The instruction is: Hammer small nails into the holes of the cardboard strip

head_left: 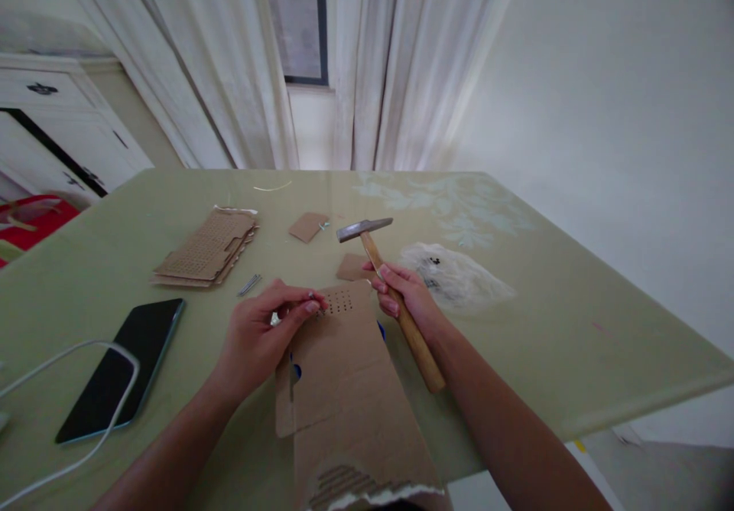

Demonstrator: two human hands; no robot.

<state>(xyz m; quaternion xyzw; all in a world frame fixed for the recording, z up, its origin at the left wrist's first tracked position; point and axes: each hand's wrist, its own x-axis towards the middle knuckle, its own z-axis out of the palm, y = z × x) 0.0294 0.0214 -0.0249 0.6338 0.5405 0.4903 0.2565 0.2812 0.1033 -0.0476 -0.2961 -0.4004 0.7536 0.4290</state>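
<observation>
My right hand [407, 289] is closed round the wooden handle of a hammer [410, 327], whose metal head is raised over the table. With thumb and forefinger together, my left hand [269, 320] pinches a small nail [311, 294] at the far end of a long cardboard piece [347, 388]. Rows of small holes run across that end, just right of my left fingertips. The cardboard's near edge is torn, and blue bits show at its sides. A few loose nails [249, 285] lie to the left of my left hand.
A stack of perforated cardboard [206, 247] and a dark tablet [123, 369] with a white cable [134, 366] lie left. Ahead are small cardboard pieces [308, 226]. A clear plastic bag [459, 278] with small dark items lies right on the green-covered table [550, 343].
</observation>
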